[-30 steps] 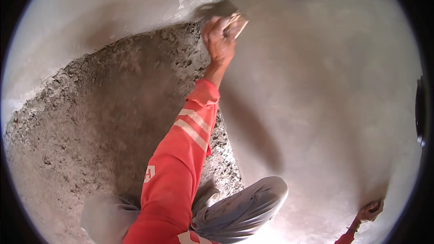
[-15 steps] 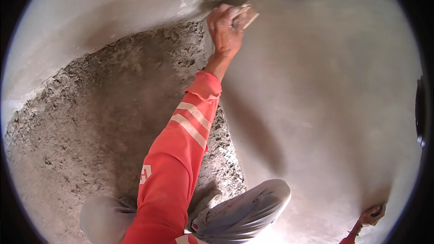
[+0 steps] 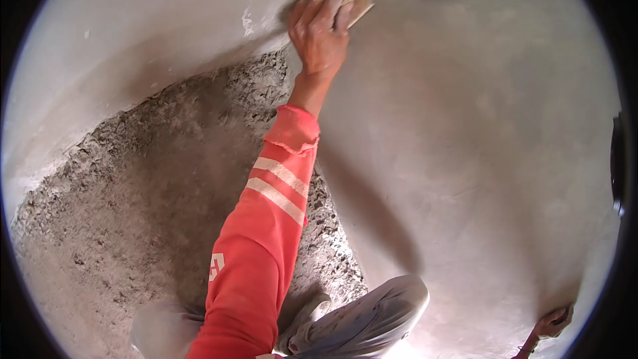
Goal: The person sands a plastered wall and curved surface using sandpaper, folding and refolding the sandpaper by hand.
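Note:
My left hand [image 3: 320, 30], at the end of a red sleeve, is closed around a flat, pale brown piece with a straight edge [image 3: 361, 9], perhaps wood. It presses this piece to the smooth grey plaster [image 3: 432, 126], in the corner where two plastered surfaces meet. The fingers cover much of the piece. Far down at the lower right, my right hand [image 3: 554, 321] is against the same plaster, its fingers curled in. Whatever it may hold is hidden. A band circles that wrist.
Rough, crumbly grey ground [image 3: 133, 199] lies left of and below my left arm. The second plastered surface [image 3: 166, 20] slants across the upper left. My bent knee [image 3: 399, 296] juts in at the bottom. A dark object [image 3: 618, 166] shows at the right edge.
My left hand has slid a little up and left along the corner with the flat piece still in it. My right hand has shifted slightly right, and the view has tilted a little.

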{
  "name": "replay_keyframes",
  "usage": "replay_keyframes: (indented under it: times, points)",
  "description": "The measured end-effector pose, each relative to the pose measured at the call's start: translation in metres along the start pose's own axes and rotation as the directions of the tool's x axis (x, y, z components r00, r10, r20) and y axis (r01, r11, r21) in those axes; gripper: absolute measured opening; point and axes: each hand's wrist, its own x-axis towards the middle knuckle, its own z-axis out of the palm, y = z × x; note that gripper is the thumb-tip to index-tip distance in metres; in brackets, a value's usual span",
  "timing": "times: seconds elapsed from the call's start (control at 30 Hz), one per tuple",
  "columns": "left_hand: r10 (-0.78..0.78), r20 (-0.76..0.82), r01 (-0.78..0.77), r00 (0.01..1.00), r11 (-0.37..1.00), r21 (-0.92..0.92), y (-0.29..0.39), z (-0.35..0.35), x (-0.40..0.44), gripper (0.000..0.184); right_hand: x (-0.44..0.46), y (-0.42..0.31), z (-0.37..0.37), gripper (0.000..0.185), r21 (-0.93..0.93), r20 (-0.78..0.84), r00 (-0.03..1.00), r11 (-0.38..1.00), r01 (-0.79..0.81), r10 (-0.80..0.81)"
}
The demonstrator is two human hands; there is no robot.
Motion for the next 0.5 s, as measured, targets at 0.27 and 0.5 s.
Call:
replay_keyframes:
  times: [0.27,0.5]
  points:
    - [0.062,-0.048,-0.060,0.997,0.997,0.037,0.019,0.013,0.016,0.014,0.000,0.013,-0.002,0.036,0.043,0.027,0.999,0.999,-0.027,0.026]
    - [0.047,0.016,-0.048,0.999,0.993,0.106,0.031,0.014,0.027,0.016,0.003,-0.003,0.001,0.033,0.050,0.012,1.000,0.999,0.014,-0.015]
